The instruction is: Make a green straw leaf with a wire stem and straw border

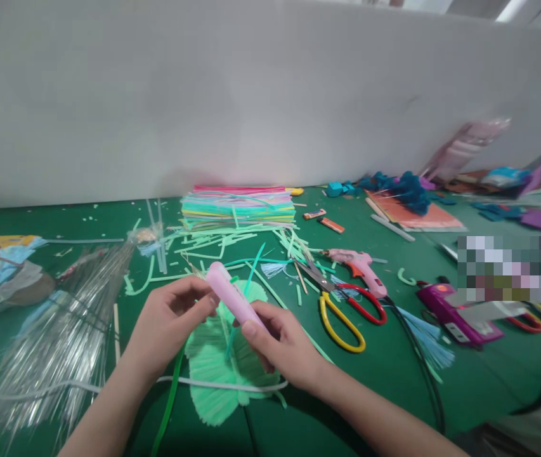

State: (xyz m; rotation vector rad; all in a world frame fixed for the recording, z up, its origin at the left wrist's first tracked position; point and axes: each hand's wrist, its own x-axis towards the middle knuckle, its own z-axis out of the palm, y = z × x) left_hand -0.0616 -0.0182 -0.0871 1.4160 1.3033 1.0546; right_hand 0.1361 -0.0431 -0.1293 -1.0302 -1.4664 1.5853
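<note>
Strands [80, 324] of shiny clear material fan across the left of the green table [151, 438]. To their right, the left hand [168, 317] comes up from the lower edge, its forearm slanting up and right, wrist bent inward. Its fingers are curled, thumb and index finger almost together beside the upper end of a pink tube [236, 298]; whether they pinch anything or press on the tube, I cannot tell. A dark green strip [169, 406] runs from below this hand to the lower edge.

The tube is held above the table, tilted, its upper end to the left and its lower end to the right. Under it and between the hands lies a light green fringed piece [213, 400], partly covered by them.

The right hand [289, 346] reaches in from the lower right, forearm slanting up and left. It grips the lower end of the tube, partly closed, thumb on the near side and the other fingers bent around behind.

Right of this hand lie scissors [344, 327] with one yellow and one red handle, blades slightly parted, then a pink glue gun [360, 266].
</note>
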